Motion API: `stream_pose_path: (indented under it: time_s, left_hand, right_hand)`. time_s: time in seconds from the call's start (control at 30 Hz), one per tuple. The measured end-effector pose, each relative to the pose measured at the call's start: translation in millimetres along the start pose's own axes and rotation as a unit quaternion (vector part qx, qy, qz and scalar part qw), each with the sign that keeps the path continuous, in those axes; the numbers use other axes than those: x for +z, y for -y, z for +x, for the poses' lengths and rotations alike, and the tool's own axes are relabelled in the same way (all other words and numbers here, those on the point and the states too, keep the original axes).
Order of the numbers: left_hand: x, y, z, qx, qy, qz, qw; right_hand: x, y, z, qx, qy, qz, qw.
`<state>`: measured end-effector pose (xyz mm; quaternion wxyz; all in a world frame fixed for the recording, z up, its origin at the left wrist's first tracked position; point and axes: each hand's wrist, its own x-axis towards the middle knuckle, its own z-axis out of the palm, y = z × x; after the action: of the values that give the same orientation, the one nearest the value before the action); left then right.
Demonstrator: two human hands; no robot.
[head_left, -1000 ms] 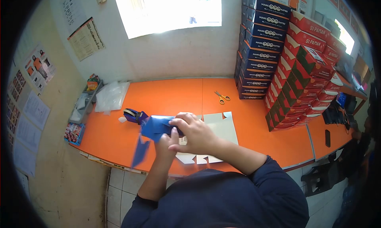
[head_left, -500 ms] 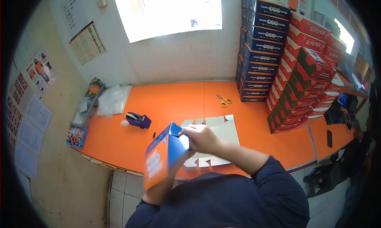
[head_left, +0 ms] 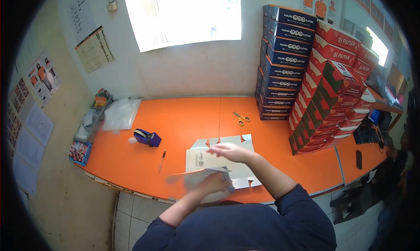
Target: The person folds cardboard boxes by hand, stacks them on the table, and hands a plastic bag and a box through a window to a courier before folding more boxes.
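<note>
My left hand (head_left: 214, 183) holds a motion-blurred carton (head_left: 192, 179) at the table's front edge, with its pale inner side and a grey-blue end showing. The fingers are partly hidden by the carton. My right hand (head_left: 227, 151) is held above a flat, pale die-cut cardboard sheet (head_left: 218, 160), fingers stretched out to the left, holding nothing. The sheet has notched edges and small dark print near its left side. Part of it is covered by my hands and the carton.
A purple tape dispenser (head_left: 148, 138) and a pen (head_left: 162, 160) lie left; scissors (head_left: 241, 118) lie behind the sheet. Stacked dark blue boxes (head_left: 286, 58) and red boxes (head_left: 334, 76) stand right. Plastic bags (head_left: 121, 113) and a grey tray (head_left: 91, 124) are far left. A phone (head_left: 358, 159) lies right.
The blue and orange carton has tipped down and turned, now showing its pale inside. My right hand has let go of it and opened. More of the flat sheet and the pen shows.
</note>
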<state>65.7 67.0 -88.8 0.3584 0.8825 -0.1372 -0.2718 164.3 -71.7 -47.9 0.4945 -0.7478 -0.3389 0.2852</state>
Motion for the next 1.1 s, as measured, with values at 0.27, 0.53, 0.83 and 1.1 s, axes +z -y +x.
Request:
stream_pose_path:
  time_s: [0.27,0.53,0.83,1.1]
  left_hand:
    - [-27,-14,-37,0.119,0.037,0.069,0.99]
    - [49,78,-43,0.087,-0.085,0.377,0.918]
    - [64,141,-28,0.141,-0.184,0.512,0.827]
    - [16,95,-31,0.08,-0.135,0.304,0.94]
  right_hand:
    - [69,-60,-70,0.06,0.122,-0.409,0.902]
    - [86,-112,-93,-0.065,0.07,-0.423,0.901]
    - [100,-117,-87,-0.071,-0.005,-0.415,0.907]
    - [83,-131,-73,-0.052,0.022,-0.406,0.912]
